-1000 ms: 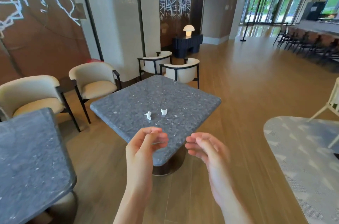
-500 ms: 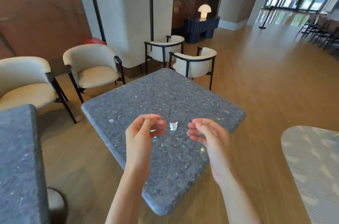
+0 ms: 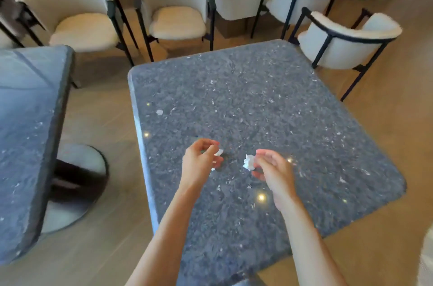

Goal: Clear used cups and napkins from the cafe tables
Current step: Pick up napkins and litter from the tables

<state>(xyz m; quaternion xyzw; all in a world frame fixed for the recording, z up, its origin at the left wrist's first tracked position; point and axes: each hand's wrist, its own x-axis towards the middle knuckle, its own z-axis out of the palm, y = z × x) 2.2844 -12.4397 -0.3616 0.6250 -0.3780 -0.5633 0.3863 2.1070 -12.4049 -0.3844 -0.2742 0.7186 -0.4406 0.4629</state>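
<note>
Your left hand (image 3: 201, 161) pinches small crumpled napkin (image 3: 219, 152), mostly hidden behind curled fingers. Your right hand (image 3: 271, 169) pinches second crumpled napkin (image 3: 248, 162) at fingertips. Both hands over middle of grey speckled table (image 3: 257, 103), napkins near each other, apart. No container in view. Table's near edge by your forearms; second table (image 3: 28, 121) left across floor gap; cream chairs (image 3: 174, 9) beyond far edge.

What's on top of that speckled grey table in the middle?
Two crumpled white napkin scraps: one pinched by the left hand, one by the right hand. The left scrap is mostly covered by fingers.
</note>
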